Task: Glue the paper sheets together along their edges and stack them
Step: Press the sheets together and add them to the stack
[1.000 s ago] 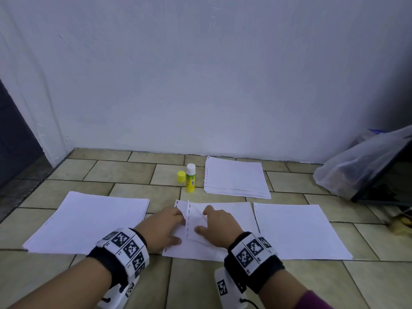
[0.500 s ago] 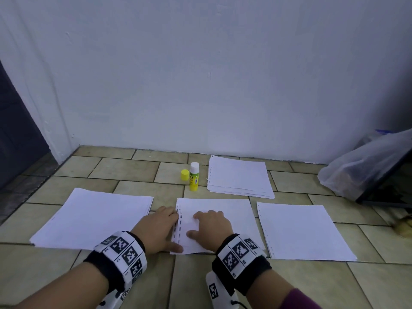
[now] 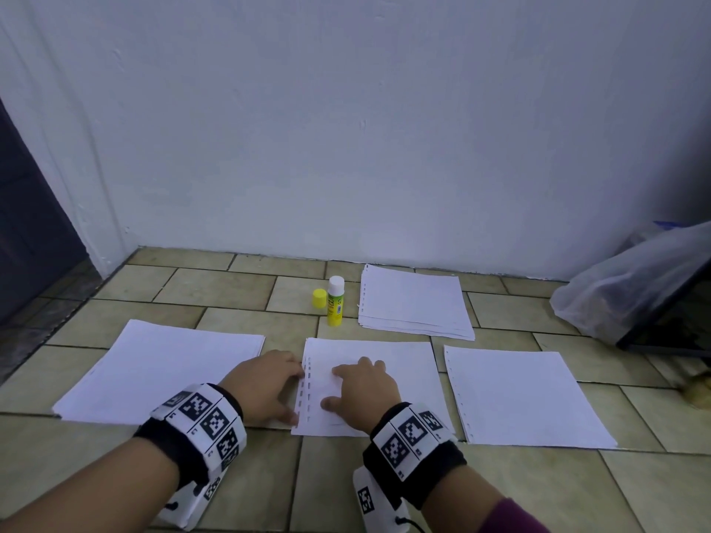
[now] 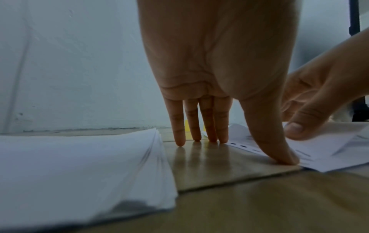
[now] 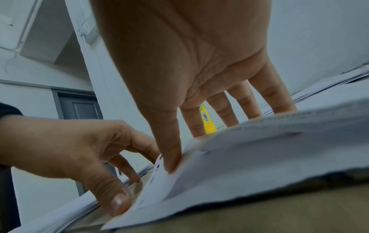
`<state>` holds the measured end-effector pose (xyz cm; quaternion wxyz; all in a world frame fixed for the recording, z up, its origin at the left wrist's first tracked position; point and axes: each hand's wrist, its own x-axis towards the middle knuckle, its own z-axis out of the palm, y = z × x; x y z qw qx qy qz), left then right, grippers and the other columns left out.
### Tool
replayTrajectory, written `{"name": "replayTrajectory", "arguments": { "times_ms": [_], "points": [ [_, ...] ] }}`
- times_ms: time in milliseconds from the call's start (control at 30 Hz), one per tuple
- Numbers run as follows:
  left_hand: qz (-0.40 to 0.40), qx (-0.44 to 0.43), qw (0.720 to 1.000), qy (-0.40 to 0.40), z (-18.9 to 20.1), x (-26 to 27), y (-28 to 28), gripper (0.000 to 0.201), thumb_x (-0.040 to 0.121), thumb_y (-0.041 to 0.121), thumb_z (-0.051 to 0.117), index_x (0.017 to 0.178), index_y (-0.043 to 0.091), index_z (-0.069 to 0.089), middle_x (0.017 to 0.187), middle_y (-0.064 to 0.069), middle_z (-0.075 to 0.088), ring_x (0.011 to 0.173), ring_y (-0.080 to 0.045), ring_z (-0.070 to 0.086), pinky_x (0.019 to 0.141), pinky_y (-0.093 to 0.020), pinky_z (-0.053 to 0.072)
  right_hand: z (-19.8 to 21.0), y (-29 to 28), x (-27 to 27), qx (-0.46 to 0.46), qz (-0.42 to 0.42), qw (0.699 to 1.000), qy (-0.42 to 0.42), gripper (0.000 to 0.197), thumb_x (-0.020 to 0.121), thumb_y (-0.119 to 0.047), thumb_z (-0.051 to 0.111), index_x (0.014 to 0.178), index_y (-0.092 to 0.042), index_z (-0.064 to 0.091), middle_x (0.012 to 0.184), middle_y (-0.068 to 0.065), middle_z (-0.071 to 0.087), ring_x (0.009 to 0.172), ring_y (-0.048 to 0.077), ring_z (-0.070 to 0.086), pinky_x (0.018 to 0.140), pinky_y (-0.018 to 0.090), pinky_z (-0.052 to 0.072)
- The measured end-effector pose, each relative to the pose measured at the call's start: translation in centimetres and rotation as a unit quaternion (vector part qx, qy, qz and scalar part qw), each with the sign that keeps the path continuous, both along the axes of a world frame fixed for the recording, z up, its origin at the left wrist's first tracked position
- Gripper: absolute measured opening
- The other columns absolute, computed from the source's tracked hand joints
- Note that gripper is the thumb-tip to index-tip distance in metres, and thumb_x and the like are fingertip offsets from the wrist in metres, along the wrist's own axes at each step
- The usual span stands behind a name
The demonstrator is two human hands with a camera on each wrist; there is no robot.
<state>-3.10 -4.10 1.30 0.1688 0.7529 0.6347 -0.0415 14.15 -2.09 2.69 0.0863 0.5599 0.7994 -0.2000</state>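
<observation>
Pressing looks like the step in hand — the middle sheets (image 3: pixel 369 382) lie flat on the tiled floor (image 3: pixel 231 290), and both hands work at their punched left edge, which I judge to be the glued seam being set.

The right hand (image 3: pixel 363 394) lies on the sheets just inside the row of holes; in the right wrist view its fingers (image 5: pixel 223 113) are straight and the thumb tip bears down on the paper by the holes, grasping nothing. The paper under it is bowed up near the camera, not fully flat. The left hand (image 3: pixel 265 386) sits on the floor just beside the same edge. In the left wrist view its four fingers (image 4: pixel 207 119) stand straight with tips on the tile, and the thumb presses the margin beside the holes — released, nothing held.

The glue stick (image 3: pixel 335 302) stands upright and uncapped beyond the sheets, well apart from both hands, its yellow cap (image 3: pixel 319 298) touching or just beside it. A pile (image 3: pixel 165 371) lies to the left, a single-looking sheet or thin pile (image 3: pixel 527 398) to the right, and a stack (image 3: pixel 413 302) lies further back, right of the glue.

Next, as I judge it, the seam wants firm pressure along its whole length so the bow goes out, then the joined pair is lifted clear and laid on a stack; which pile takes it I cannot tell.
</observation>
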Motion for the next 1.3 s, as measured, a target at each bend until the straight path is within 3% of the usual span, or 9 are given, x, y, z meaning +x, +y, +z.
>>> {"name": "replayTrajectory", "arguments": {
  "times_ms": [167, 433, 1033, 1300],
  "points": [
    [0.0, 0.008, 1.0, -0.006, -0.1, -0.1, -0.1, 0.069, 0.078, 0.047, 0.072, 0.138, 0.027, 0.045, 0.133, 0.012, 0.045, 0.123, -0.008, 0.04, 0.097, -0.023, 0.038, 0.1, 0.0, 0.1, -0.006, 0.0, 1.0, 0.01, 0.055, 0.091, -0.048, 0.053, 0.138, -0.02, 0.045, 0.134, 0.01, 0.044, 0.127, 0.029, 0.035, 0.099, 0.037, 0.039],
    [0.0, 0.008, 1.0, -0.005, -0.4, -0.2, -0.1, 0.072, 0.078, 0.048, 0.071, 0.14, 0.026, 0.044, 0.139, 0.012, 0.042, 0.127, -0.008, 0.039, 0.101, -0.024, 0.037, -0.2, 0.1, 0.3, 0.008, -0.032, 0.997, 0.067, 0.04, 0.099, -0.032, 0.04, 0.137, -0.02, 0.046, 0.134, 0.01, 0.05, 0.125, 0.029, 0.043, 0.1, 0.035, 0.039],
    [0.01, 0.011, 1.0, -0.02, -0.5, -0.3, -0.2, 0.066, 0.076, 0.047, 0.073, 0.135, 0.029, 0.05, 0.13, 0.012, 0.05, 0.119, -0.008, 0.045, 0.098, -0.023, 0.039, 0.4, -0.2, -0.7, -0.024, 0.011, 1.0, 0.002, 0.046, 0.097, -0.039, 0.043, 0.139, -0.02, 0.046, 0.138, 0.01, 0.043, 0.13, 0.03, 0.033, 0.103, 0.038, 0.037],
    [0.002, 0.009, 1.0, -0.021, -0.6, -0.4, -0.1, 0.066, 0.076, 0.047, 0.072, 0.136, 0.029, 0.05, 0.136, 0.012, 0.047, 0.123, -0.008, 0.043, 0.099, -0.023, 0.038, 0.2, -0.1, -0.8, -0.02, 0.012, 1.0, -0.016, 0.049, 0.096, -0.043, 0.044, 0.139, -0.019, 0.046, 0.137, 0.01, 0.041, 0.128, 0.032, 0.034, 0.101, 0.037, 0.038]
  ]
}}
